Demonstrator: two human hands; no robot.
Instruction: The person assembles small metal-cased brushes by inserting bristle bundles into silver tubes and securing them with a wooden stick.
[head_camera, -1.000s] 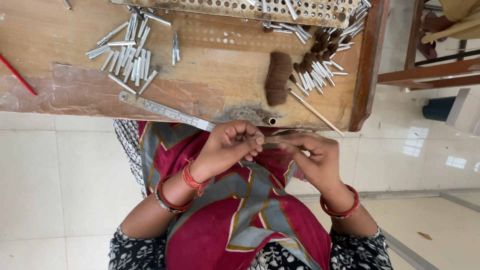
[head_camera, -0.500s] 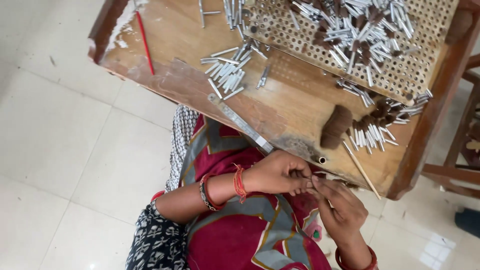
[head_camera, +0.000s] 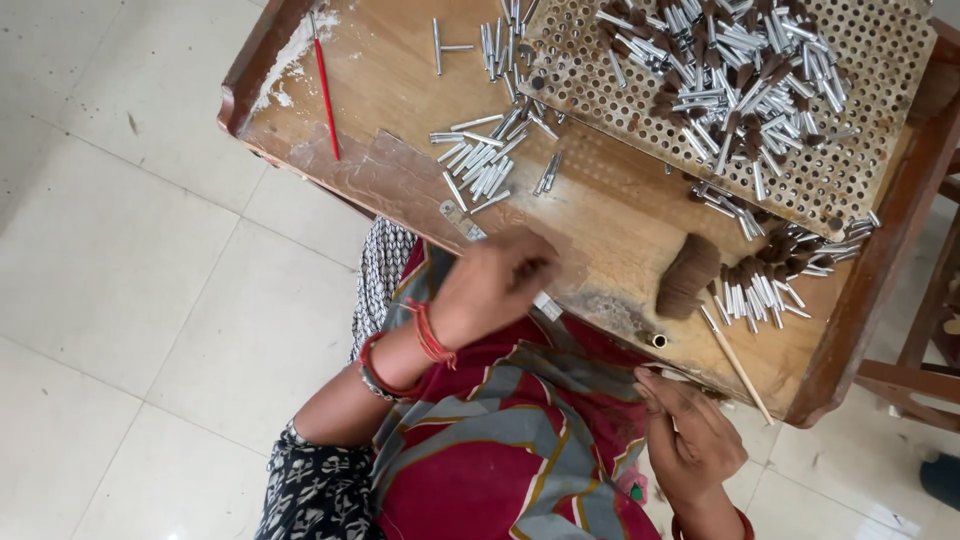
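Head view: left hand (head_camera: 495, 285) over bench (head_camera: 400, 170) edge, near loose metal tubes (head_camera: 478, 160).
Left grip curled shut, contents hidden; right hand (head_camera: 690, 435) pinching something small, kept over lap.

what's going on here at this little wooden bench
A person sits at a worn wooden bench strewn with small metal tubes, more heaped with brown tufts on a perforated tray. The left hand reaches over the bench's near edge, fingers curled; whether it holds anything cannot be told. The right hand is at the lap, fingers pinched together near the bench corner. A brown bristle bundle and a red stick lie untouched.
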